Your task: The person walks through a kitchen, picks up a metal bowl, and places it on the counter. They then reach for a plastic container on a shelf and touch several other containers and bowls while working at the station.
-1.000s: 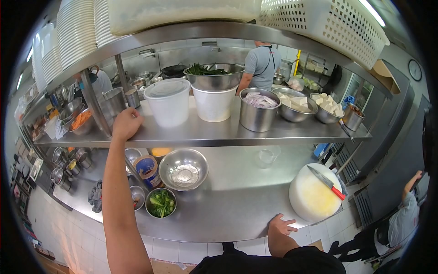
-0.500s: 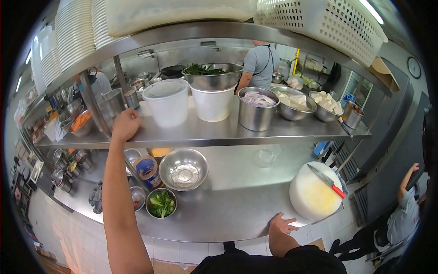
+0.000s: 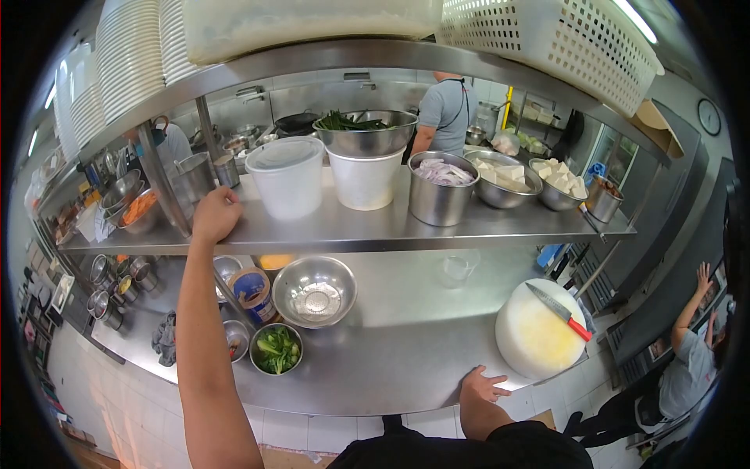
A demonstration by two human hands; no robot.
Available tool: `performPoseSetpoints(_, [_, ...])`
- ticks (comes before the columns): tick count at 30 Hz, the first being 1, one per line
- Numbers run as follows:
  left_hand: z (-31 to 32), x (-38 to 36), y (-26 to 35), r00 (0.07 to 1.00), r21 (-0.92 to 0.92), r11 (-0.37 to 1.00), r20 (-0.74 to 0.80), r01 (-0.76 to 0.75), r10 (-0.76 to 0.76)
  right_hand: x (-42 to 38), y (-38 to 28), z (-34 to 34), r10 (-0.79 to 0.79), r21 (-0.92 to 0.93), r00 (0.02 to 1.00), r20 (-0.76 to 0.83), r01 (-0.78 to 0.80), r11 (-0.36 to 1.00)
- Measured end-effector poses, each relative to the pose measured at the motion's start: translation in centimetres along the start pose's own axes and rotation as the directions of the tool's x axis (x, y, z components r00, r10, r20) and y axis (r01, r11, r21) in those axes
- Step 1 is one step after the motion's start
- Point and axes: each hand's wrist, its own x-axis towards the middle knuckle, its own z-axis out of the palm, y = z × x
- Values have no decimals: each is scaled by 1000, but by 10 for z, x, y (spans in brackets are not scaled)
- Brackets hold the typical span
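My left hand (image 3: pixel 217 213) rests on the steel shelf (image 3: pixel 336 231) with its fingers curled together and nothing visible in them. Just right of it stands a lidded white tub (image 3: pixel 286 178). At the front edge of the lower counter (image 3: pixel 375 359), my right hand (image 3: pixel 482 383) lies with fingers spread, holding nothing. Nearest to that hand is a round white cutting board (image 3: pixel 531 336), on which lies a knife with a red handle (image 3: pixel 578 328). A steel bowl of green vegetables (image 3: pixel 276 349) sits on the counter to the left.
Along the shelf are greens in a bowl (image 3: pixel 366 139), sliced onions (image 3: pixel 443 172) and white cubes (image 3: pixel 500 177). An empty steel bowl (image 3: pixel 314 292) stands below. One person (image 3: pixel 447 109) is behind the shelf, another (image 3: pixel 687 359) at the far right, a third at the back left.
The person at the far right has shifted, with a raised hand now spread open near the dark cabinet. My two hands have stayed in place.
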Motion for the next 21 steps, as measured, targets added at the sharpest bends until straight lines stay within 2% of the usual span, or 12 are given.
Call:
performPoseSetpoints(4, [5, 2, -5, 998, -19, 999, -42, -38, 37, 2, 1, 3, -5, -3, 1000, -5, 5, 1000])
performPoseSetpoints(9, [2, 2, -4, 1000, -7, 1000, 4, -9, 9, -7, -2, -13, 8, -2, 998, 59, -7, 1000])
performPoseSetpoints(21, [4, 8, -11, 999, 12, 999, 11, -49, 49, -2, -2, -3, 10, 5, 999, 39, -10, 1000])
